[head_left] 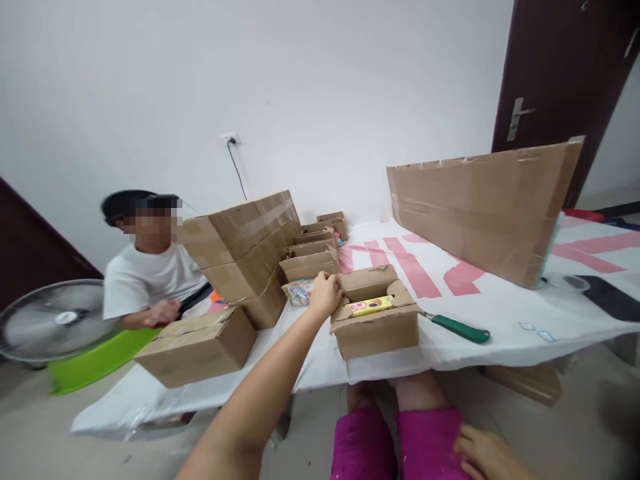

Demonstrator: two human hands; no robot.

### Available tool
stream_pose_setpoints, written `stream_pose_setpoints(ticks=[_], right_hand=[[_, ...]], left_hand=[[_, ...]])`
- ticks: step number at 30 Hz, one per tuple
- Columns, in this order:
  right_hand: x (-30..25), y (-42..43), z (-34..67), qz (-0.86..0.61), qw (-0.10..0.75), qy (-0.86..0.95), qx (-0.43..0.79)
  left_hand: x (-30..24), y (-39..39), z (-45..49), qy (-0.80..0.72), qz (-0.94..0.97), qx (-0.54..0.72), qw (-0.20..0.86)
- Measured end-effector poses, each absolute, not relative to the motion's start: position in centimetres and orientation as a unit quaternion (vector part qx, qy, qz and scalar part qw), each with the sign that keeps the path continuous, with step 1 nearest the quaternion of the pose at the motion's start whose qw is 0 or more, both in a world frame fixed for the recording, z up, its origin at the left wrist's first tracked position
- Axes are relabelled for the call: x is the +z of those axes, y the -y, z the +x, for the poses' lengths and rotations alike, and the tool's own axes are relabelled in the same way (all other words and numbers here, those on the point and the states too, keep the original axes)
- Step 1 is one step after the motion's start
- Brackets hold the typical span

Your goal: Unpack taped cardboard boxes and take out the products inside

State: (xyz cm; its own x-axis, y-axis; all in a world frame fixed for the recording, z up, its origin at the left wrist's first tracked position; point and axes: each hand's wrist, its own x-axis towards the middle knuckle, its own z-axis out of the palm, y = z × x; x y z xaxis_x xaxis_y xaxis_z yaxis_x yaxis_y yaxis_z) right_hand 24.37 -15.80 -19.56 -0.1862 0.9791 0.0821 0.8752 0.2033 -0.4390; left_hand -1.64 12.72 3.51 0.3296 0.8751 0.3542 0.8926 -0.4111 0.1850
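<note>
My left hand reaches forward with its fingers bent over the left rear edge of an open cardboard box. Inside that box sits a yellow printed packet. My right hand rests on my right thigh, over purple shorts, holding nothing, fingers stretched out. To the box's right lies a tool with a green handle, its other end partly hidden by the box. A colourful printed packet lies just left of my left hand.
Closed cardboard boxes are stacked at the left, one carton in front. Open cartons stand behind my left hand. A long cardboard panel stands at the right. Across the table sits a person in a white shirt, near a fan.
</note>
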Motion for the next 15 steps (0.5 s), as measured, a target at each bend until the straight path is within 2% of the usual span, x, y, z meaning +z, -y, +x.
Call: stream_pose_setpoints(ticks=[3,7,9,11,15], right_hand=[[-14.6,13.5,25.4,-0.588,0.227,0.764,0.139],[-5.4,8.7,26.0,-0.558,0.416,0.716,0.051],[-1.4,5.9,25.2,-0.542,0.461,0.703,0.006],[1.6,3.1,23.8,-0.526,0.441,0.727,0.003],[4.1,-1.7,21.1,-0.544,0.246,0.799,0.073]], left_hand=[[4.0,-11.6,-2.1,0.49,-0.851,-0.186,0.02],[4.3,-10.2,-3.1,0.412,-0.903,-0.121,-0.021],[4.2,-9.8,-3.4,0.392,-0.915,-0.09,-0.041],[4.0,-9.6,-3.5,0.388,-0.917,-0.074,-0.055],[3.9,-9.7,-3.0,0.39,-0.915,-0.074,-0.077]])
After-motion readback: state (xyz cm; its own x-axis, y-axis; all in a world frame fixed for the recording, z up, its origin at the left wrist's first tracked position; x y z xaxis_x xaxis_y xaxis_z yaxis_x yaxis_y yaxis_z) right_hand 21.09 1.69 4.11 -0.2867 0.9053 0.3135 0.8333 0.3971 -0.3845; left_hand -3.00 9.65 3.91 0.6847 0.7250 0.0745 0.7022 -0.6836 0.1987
